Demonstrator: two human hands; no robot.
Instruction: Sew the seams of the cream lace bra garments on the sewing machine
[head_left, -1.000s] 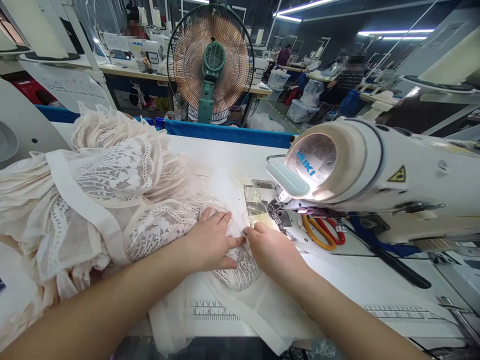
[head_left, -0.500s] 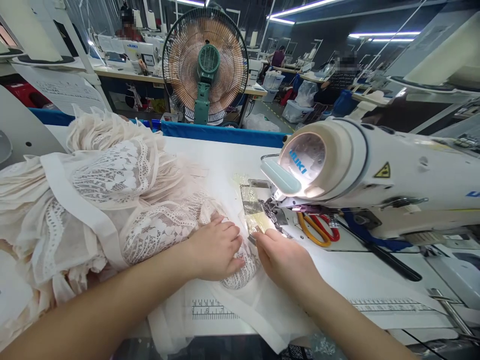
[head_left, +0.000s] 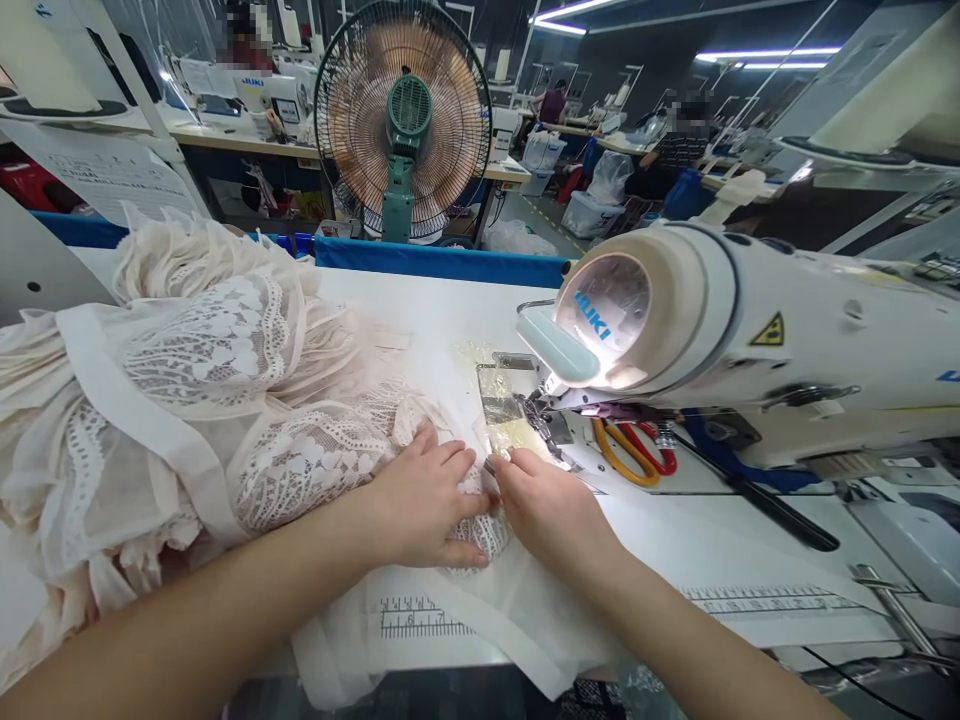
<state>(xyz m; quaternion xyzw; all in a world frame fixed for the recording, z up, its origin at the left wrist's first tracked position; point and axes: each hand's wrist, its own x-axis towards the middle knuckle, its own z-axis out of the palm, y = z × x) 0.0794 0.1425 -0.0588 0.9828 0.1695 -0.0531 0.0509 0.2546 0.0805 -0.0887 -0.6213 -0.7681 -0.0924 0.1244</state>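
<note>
Pressing cream lace piece (head_left: 491, 540) onto white tabletop (head_left: 442, 320) with left hand (head_left: 431, 500), fingers spread apart, just left of presser foot (head_left: 544, 420). Right hand's (head_left: 551, 505) thumb and fingertips brought together, seemingly clamped on piece's edge, though contact hard to make out. To left, heap of lace garments (head_left: 210, 340); to right, sewing machine head (head_left: 667, 310) above orange- and red-handled scissors (head_left: 645, 478). Beyond table, fan (head_left: 409, 105).

Lg fan (head_left: 409, 105) behind blue edging (head_left: 442, 263); plastic bin (head_left: 591, 216), co-worker (head_left: 553, 105) in bkgd.
</note>
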